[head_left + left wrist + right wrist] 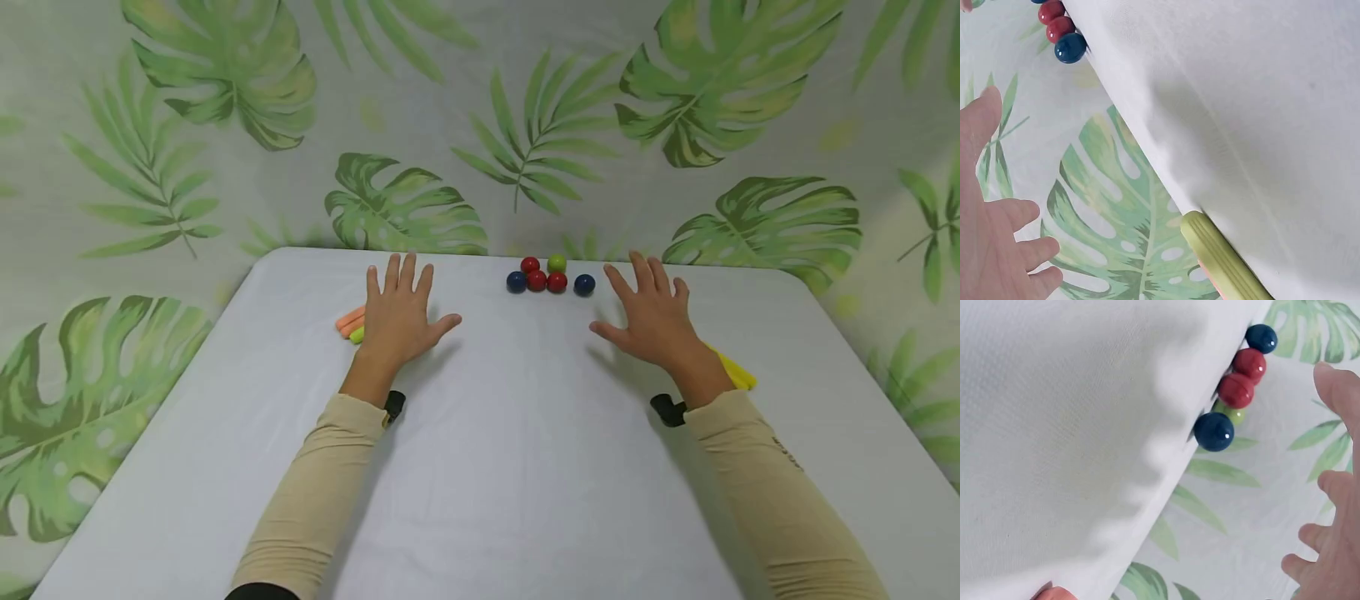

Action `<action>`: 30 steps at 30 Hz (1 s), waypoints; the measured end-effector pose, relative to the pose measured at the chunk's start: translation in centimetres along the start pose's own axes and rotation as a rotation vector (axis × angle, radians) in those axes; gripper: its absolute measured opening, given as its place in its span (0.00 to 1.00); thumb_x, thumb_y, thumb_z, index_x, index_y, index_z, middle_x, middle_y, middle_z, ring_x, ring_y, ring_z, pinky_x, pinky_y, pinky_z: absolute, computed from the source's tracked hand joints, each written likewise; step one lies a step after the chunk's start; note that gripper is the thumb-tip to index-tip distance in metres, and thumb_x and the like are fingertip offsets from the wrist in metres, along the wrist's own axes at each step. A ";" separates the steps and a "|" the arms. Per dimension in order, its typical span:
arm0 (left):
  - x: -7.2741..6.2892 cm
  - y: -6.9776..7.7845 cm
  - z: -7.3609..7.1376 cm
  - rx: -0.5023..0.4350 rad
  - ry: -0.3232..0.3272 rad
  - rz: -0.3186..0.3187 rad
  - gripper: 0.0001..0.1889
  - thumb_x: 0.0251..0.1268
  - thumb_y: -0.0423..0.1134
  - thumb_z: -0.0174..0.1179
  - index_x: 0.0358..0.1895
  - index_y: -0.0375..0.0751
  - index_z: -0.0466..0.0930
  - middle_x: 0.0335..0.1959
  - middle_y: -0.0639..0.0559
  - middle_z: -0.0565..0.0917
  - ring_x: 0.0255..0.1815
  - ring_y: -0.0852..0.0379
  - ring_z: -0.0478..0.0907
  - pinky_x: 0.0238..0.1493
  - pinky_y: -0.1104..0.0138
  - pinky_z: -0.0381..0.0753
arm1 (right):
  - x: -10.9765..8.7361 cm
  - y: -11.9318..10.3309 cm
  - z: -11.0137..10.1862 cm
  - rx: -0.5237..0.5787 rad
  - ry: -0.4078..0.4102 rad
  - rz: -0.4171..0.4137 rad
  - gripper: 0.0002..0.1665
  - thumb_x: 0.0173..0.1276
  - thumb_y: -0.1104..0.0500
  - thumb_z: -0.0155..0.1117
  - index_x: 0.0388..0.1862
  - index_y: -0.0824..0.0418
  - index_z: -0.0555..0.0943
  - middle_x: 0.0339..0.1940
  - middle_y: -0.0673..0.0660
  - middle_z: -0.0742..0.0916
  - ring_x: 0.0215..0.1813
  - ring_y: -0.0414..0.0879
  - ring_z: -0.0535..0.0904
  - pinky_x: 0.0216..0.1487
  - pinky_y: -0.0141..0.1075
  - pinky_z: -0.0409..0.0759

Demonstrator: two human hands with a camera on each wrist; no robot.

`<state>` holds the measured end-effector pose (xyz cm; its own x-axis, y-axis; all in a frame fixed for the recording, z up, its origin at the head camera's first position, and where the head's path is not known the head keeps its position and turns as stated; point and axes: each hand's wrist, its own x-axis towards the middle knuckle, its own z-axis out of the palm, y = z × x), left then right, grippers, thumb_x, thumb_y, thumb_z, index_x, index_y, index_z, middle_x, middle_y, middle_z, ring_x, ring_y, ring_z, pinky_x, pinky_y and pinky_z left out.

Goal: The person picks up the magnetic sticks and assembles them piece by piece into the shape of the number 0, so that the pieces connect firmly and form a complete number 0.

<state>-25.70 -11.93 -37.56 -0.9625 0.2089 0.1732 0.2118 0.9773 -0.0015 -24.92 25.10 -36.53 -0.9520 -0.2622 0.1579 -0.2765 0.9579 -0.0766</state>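
My left hand [401, 317] hovers above the white table with its fingers spread and nothing in its grasp. Partly hidden behind it lie orange sticks [351, 321] and a yellow-green ribbed stick [1219, 253]. On the other side my right hand [651, 321] is likewise spread and holds nothing. A yellow object [738, 371] shows from behind the right wrist. Between the hands, near the far edge, sits a group of shiny balls: red balls [536, 281], a green ball [557, 263], a dark blue ball [516, 282] and another dark blue ball [584, 285] slightly apart.
A white cloth covers the table [510, 467]. Behind its far edge hangs a leaf-patterned backdrop [420, 108]. In the right wrist view an orange-red thing [1057, 594] peeks in at the bottom edge; its kind is not clear.
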 end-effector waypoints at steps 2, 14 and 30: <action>-0.1 -0.2 -0.2 -0.005 0.006 0.007 0.49 0.63 0.76 0.45 0.79 0.47 0.51 0.82 0.40 0.47 0.83 0.40 0.39 0.78 0.38 0.39 | 0.0 0.0 0.0 -0.001 -0.006 0.000 0.50 0.66 0.37 0.62 0.79 0.55 0.55 0.81 0.69 0.49 0.80 0.70 0.43 0.68 0.74 0.48; -3.9 -7.0 -0.4 -0.027 -0.009 0.097 0.36 0.64 0.57 0.63 0.69 0.39 0.69 0.73 0.34 0.65 0.79 0.33 0.52 0.73 0.38 0.55 | -6.5 1.9 -0.8 0.200 0.036 -0.198 0.22 0.66 0.58 0.68 0.58 0.64 0.80 0.65 0.68 0.77 0.70 0.68 0.65 0.60 0.69 0.66; -4.5 -9.7 0.6 -0.076 0.116 0.202 0.17 0.60 0.37 0.69 0.52 0.39 0.84 0.54 0.37 0.81 0.58 0.36 0.76 0.53 0.45 0.78 | -9.5 4.2 0.6 0.233 0.110 -0.273 0.19 0.59 0.64 0.72 0.50 0.65 0.83 0.57 0.67 0.82 0.61 0.64 0.73 0.57 0.59 0.71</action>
<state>-23.54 -22.33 -38.88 -0.8743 0.3903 0.2885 0.4146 0.9096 0.0257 -17.12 31.53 -38.99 -0.8226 -0.4782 0.3075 -0.5530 0.7987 -0.2372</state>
